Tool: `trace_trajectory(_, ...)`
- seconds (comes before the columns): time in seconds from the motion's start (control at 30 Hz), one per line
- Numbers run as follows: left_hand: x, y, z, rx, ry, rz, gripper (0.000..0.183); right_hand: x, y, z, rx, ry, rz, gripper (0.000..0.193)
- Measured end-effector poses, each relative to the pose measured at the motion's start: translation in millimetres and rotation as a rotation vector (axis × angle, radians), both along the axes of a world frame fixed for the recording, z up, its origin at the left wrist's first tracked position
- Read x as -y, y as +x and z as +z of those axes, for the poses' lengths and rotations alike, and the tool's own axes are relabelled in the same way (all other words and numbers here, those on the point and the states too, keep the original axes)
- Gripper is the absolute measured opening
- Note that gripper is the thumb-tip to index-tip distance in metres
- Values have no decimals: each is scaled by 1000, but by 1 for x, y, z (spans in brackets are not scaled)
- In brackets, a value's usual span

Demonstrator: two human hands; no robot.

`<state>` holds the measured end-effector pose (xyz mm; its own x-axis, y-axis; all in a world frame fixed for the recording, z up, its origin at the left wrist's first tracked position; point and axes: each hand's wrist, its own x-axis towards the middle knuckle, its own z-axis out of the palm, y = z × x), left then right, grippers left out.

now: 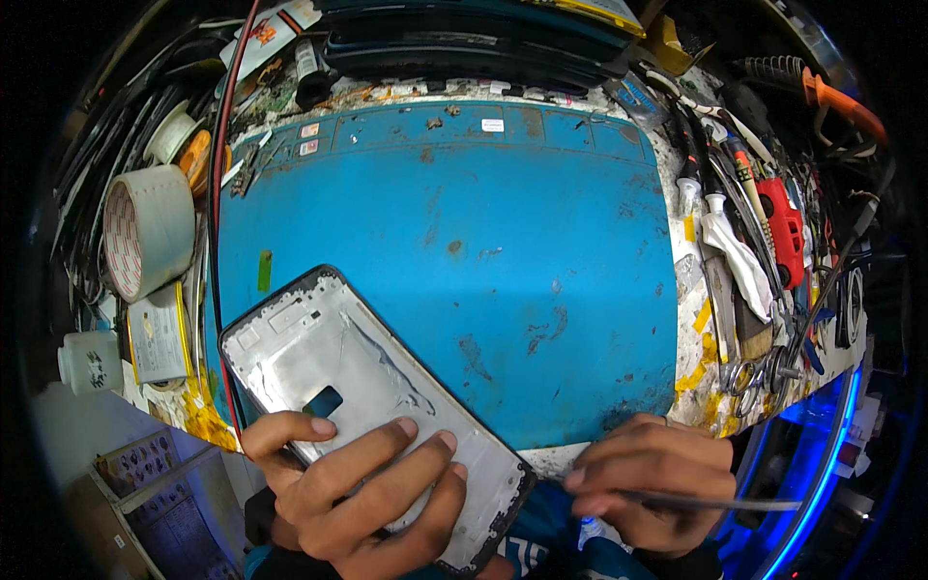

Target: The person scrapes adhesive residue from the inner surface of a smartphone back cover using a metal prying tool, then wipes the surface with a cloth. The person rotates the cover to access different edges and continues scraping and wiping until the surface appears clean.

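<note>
My left hand [367, 493] grips a phone frame [387, 372], a silver metal plate with dark edges and a rectangular cut-out. The frame lies tilted over the near left edge of the blue mat [464, 222], its far end toward the upper left. My fingers spread across its inner face, and a shiny smear runs along the metal. To the right, apart from the frame, my right hand [657, 483] is closed round a thin grey metal tool [735, 504]. That tool sticks out rightward; its other end is hidden in my fingers, so its exact kind cannot be told.
On the left are a wide tape roll [150, 232], a yellow-edged battery [159, 333], a plastic bottle [90, 363] and a red-black cable [217, 193]. Brushes [754, 333], hand tools and a red toy car [781, 232] crowd the right. Dark panels [474, 48] stand at the back.
</note>
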<state>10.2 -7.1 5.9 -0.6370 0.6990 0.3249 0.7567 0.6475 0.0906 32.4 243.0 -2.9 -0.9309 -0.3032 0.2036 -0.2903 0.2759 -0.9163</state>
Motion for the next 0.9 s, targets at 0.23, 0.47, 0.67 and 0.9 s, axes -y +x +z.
trace_trajectory(0.23, -5, 3, 1, 76, 69, 63, 65, 5, -9, 5, 210, -27, -16, 17)
trace_trajectory(0.47, 0, 0, 9, 74, -71, 4, 33, 12, -3, -2, 135, 44, -105, 23)
trace_trajectory(0.67, 1, 3, -4, 81, 96, 34, 29, 14, -6, -2, 64, -47, -79, 12)
trace_trajectory(0.9, -5, 2, -16, -13, 232, 73, 20, 15, -7, -3, -84, 130, -48, 19)
